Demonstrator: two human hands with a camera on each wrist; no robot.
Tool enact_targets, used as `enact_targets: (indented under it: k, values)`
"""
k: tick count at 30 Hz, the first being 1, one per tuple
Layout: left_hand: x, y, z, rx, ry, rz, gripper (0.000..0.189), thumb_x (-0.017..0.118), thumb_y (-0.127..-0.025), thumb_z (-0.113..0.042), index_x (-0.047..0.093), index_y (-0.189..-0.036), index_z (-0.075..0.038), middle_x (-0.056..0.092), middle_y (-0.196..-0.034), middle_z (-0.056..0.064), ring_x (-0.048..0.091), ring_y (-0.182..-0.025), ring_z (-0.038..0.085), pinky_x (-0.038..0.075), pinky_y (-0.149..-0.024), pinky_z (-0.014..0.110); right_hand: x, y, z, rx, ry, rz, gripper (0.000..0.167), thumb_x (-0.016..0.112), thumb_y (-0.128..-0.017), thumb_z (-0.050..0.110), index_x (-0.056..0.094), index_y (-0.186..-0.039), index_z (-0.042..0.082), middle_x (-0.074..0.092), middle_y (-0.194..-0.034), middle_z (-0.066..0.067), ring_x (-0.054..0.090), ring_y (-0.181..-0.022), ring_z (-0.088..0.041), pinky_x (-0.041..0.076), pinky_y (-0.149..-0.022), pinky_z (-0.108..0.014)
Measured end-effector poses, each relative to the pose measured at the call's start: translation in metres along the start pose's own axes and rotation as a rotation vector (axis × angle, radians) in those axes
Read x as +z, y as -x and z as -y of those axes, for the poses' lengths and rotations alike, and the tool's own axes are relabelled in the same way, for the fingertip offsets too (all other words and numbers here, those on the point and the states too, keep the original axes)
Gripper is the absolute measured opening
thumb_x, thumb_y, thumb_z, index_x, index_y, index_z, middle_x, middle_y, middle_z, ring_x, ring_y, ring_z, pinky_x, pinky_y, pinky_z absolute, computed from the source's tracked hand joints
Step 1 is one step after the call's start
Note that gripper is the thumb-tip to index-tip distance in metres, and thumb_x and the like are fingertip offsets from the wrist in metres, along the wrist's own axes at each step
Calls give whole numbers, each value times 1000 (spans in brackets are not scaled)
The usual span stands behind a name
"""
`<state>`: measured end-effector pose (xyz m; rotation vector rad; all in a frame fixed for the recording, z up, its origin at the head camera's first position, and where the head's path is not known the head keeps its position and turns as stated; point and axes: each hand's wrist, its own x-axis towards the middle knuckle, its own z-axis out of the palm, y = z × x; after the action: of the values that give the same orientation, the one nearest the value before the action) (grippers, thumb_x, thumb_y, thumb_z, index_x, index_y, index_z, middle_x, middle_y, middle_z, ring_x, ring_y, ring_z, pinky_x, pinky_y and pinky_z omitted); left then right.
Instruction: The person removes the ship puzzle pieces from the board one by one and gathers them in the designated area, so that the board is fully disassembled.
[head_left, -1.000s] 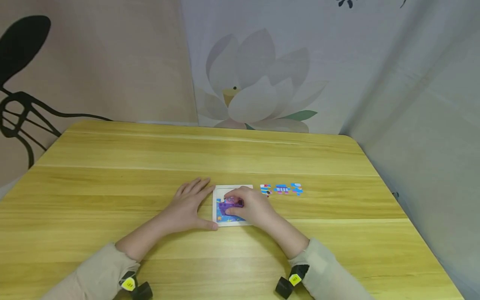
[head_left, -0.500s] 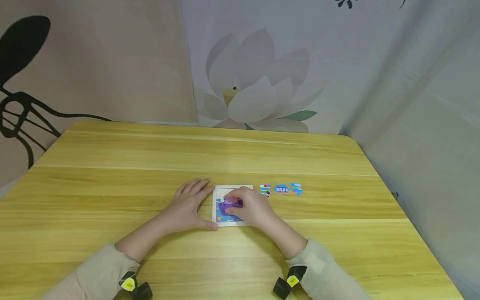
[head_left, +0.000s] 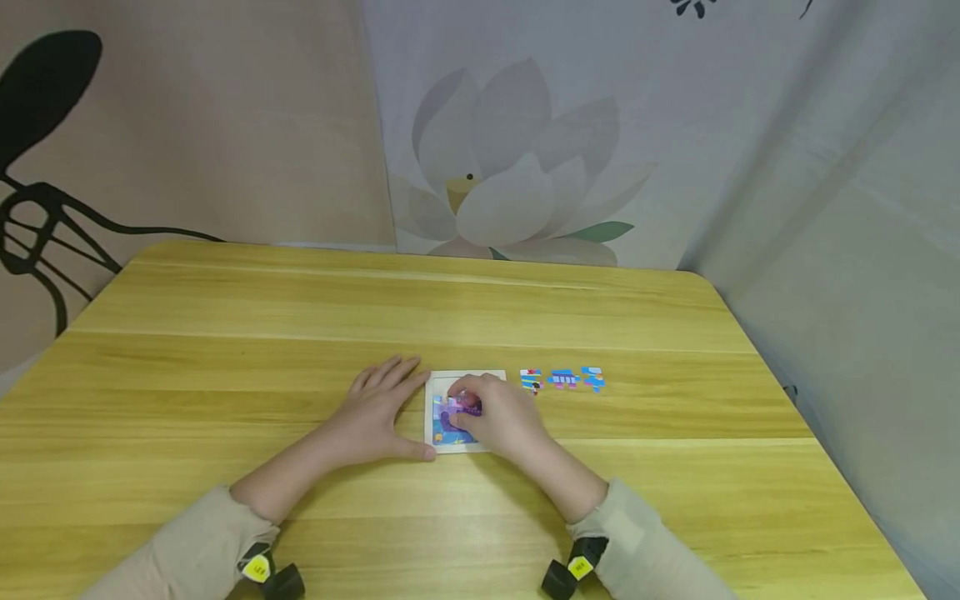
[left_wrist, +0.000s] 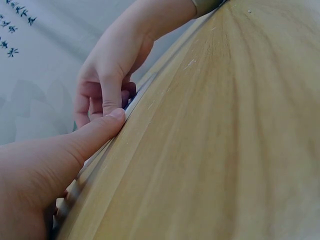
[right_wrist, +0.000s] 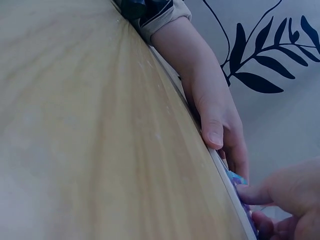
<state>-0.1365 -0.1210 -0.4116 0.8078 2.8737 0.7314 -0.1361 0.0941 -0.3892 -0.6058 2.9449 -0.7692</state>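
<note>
A white puzzle frame [head_left: 467,373] lies on the table, its lower part covered by a blue and purple picture [head_left: 444,437]. Thumb and fingers of my right hand [head_left: 510,417] pinch a purple puzzle piece [head_left: 467,409] over that picture; the hand hides the frame's right side. My left hand [head_left: 378,415] rests at the frame's left edge, fingers spread, with the thumb touching the near left corner. In the left wrist view the left thumb [left_wrist: 97,131] lies along the frame's edge. Bits of blue and purple show by the right thumb [right_wrist: 255,194] in the right wrist view.
Three loose puzzle pieces lie in a row right of the frame: one with red and blue [head_left: 531,380], a blue and pink one [head_left: 564,378] and a blue and orange one [head_left: 593,378]. Behind the wooden table [head_left: 300,292] hangs a printed curtain [head_left: 525,167].
My right hand has shifted slightly left over the frame, and the purple piece has moved and turned a little with it. The left hand and the loose pieces stay put.
</note>
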Motion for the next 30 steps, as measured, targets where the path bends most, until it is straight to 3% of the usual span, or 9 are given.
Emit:
enact_targets:
  k: [15, 23, 30]
  values:
    - [-2, 1, -1, 9, -7, 0, 115, 69, -63, -75, 34, -149, -7, 21, -156, 16, 11, -142, 39, 5, -109, 62, 7, 3, -5, -39, -85, -109, 22, 79, -79, 19, 69, -98, 22, 62, -78, 14, 57, -73, -4, 45, -64, -28]
    - [-1, 1, -1, -2, -2, 7, 115, 69, -63, -76, 34, -149, -8, 20, -156, 15, 10, -142, 38, 4, -109, 62, 7, 2, -8, -8, -201, -103, 13, 72, -87, 13, 70, -96, 22, 59, -71, 15, 53, -63, -5, 44, -57, -26]
    - [-1, 0, 0, -5, -5, 11, 115, 68, -63, -77, 34, -149, -9, 20, -156, 15, 9, -142, 38, 4, -109, 62, 5, 1, -9, 4, -283, -94, 12, 69, -88, 10, 70, -95, 21, 59, -70, 13, 53, -63, -7, 44, -58, -26]
